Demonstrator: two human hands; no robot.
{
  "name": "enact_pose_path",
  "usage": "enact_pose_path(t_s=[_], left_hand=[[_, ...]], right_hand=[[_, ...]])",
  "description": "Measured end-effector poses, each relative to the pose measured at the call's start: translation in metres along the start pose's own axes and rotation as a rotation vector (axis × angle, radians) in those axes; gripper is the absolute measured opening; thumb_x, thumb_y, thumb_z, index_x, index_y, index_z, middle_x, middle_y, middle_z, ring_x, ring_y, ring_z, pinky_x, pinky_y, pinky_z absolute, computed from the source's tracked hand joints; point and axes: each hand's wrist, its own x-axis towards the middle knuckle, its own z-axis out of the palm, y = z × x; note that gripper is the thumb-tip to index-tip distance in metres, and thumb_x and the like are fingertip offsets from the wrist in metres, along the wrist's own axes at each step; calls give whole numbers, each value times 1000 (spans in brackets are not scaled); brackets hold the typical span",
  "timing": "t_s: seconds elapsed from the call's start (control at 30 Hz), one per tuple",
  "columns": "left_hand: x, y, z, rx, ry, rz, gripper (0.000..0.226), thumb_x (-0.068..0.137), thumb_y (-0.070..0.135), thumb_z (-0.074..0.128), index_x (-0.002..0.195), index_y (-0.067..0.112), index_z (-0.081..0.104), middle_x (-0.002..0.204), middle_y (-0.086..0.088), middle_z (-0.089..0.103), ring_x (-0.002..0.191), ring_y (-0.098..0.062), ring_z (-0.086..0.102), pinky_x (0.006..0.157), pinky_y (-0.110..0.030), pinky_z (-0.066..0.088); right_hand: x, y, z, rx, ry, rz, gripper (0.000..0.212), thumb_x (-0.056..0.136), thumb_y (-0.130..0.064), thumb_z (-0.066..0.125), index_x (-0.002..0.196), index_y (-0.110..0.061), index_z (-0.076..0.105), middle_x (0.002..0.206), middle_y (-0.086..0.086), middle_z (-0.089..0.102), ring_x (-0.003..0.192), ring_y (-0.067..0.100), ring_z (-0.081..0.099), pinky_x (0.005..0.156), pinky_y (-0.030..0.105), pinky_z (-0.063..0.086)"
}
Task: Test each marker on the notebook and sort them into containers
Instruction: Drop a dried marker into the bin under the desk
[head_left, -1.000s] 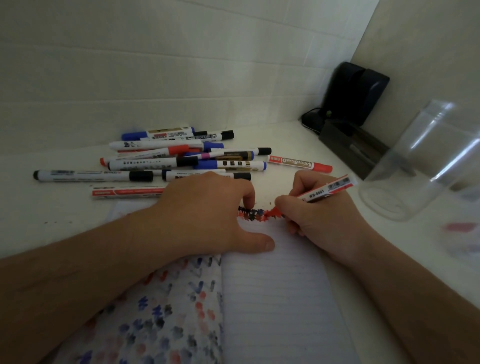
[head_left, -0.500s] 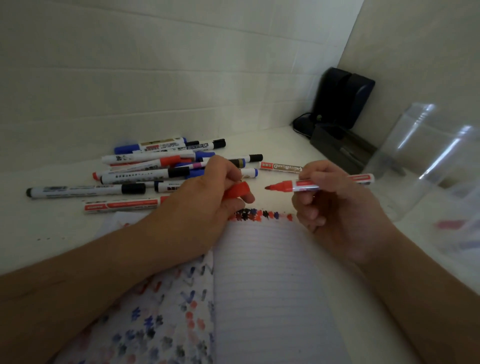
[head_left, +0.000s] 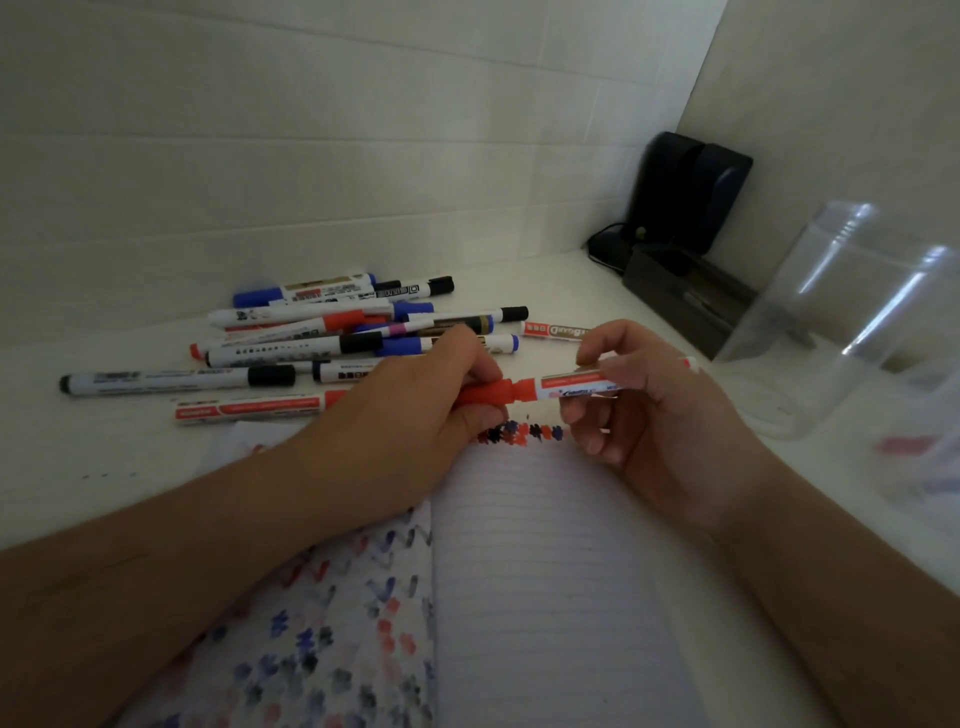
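An open lined notebook (head_left: 545, 571) lies in front of me, with a row of red, blue and black test marks (head_left: 522, 432) along its top edge. Above those marks my right hand (head_left: 644, 410) holds a red marker (head_left: 571, 387) level by its white barrel. My left hand (head_left: 415, 415) grips the marker's red cap (head_left: 485, 392), which sits over the tip end. A pile of several red, blue and black markers (head_left: 337, 332) lies on the table behind my left hand. A clear plastic container (head_left: 841, 322) stands at the right.
A black device with a cable (head_left: 685, 197) and a dark tray (head_left: 685, 301) sit in the back right corner. A white tiled wall runs close behind the marker pile. Something blurred with red and blue (head_left: 914, 457) lies at the far right edge.
My right hand lifted the red marker off the notebook and turned it level. My left hand brought the red cap to the tip, and cap and marker now meet.
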Motion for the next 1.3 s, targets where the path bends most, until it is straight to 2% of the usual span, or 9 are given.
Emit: enact_pose_path(t_s=[0.1, 0.23, 0.33, 0.5, 0.7, 0.8, 0.97, 1.1, 1.3], left_hand=[[0, -2, -1, -43, 40, 33, 11, 99, 40, 57, 109, 40, 52, 86, 20, 64, 83, 12, 58, 66, -5, 43], [1, -7, -9, -310, 123, -9, 10, 97, 38, 56, 105, 39, 62, 89, 26, 68, 83, 7, 63, 67, -6, 46], [2, -8, -11, -345, 129, -7, 9, 98, 35, 57, 102, 39, 63, 88, 26, 68, 81, 4, 64, 66, -8, 47], [-2, -5, -8, -232, 34, 49, 23, 92, 52, 46, 104, 38, 60, 88, 21, 65, 74, -2, 60, 63, -13, 47], [-5, -3, -4, -138, 102, 130, 6, 100, 28, 53, 104, 32, 54, 86, 42, 56, 78, 11, 56, 65, -6, 40], [-5, -3, -3, -98, 127, 136, 4, 99, 31, 52, 103, 32, 55, 84, 38, 57, 74, 7, 56, 61, -9, 40], [2, -6, 0, -1, 63, 88, 7, 101, 38, 50, 105, 36, 55, 80, 16, 61, 74, 0, 57, 61, -19, 43], [4, -9, 11, 165, 26, 112, 7, 102, 40, 50, 108, 38, 55, 85, 19, 56, 77, 2, 53, 64, -19, 38], [-3, 5, 2, 329, 4, 140, 13, 100, 42, 54, 108, 33, 59, 89, 17, 58, 78, 2, 53, 67, -22, 42]], right_hand=[[-1, 0, 3, -113, 44, -61, 14, 96, -14, 66, 83, -14, 62, 70, 15, 67, 49, 23, 51, 41, 22, 38], [-5, -5, 0, -177, 21, -112, 20, 69, -27, 83, 88, -24, 82, 83, 10, 76, 57, 19, 60, 46, 23, 44], [-6, -1, -2, -310, 32, -199, 25, 71, -29, 83, 96, -32, 83, 91, 9, 78, 60, 20, 65, 50, 28, 49], [-10, 1, 4, -745, 69, -427, 22, 80, -21, 82, 88, -41, 76, 87, -20, 73, 76, 6, 69, 68, 15, 51], [-8, 3, 10, -607, 36, -336, 14, 88, -17, 78, 84, -29, 74, 69, -11, 69, 59, 7, 58, 58, 22, 47], [-5, 6, 12, -525, 48, -292, 14, 90, -12, 77, 83, -23, 73, 61, -8, 66, 52, 4, 52, 53, 18, 43], [2, 8, 8, -770, 74, -294, 11, 89, -28, 80, 83, -32, 72, 75, -7, 71, 63, 6, 57, 62, 28, 48], [4, 13, -4, -1005, 49, -347, 7, 91, -34, 77, 97, -37, 76, 81, -21, 70, 79, -1, 63, 69, 11, 44], [-11, 15, 0, -1344, 23, -436, 31, 96, -50, 55, 105, -30, 76, 88, -4, 71, 83, 18, 63, 75, 38, 52]])
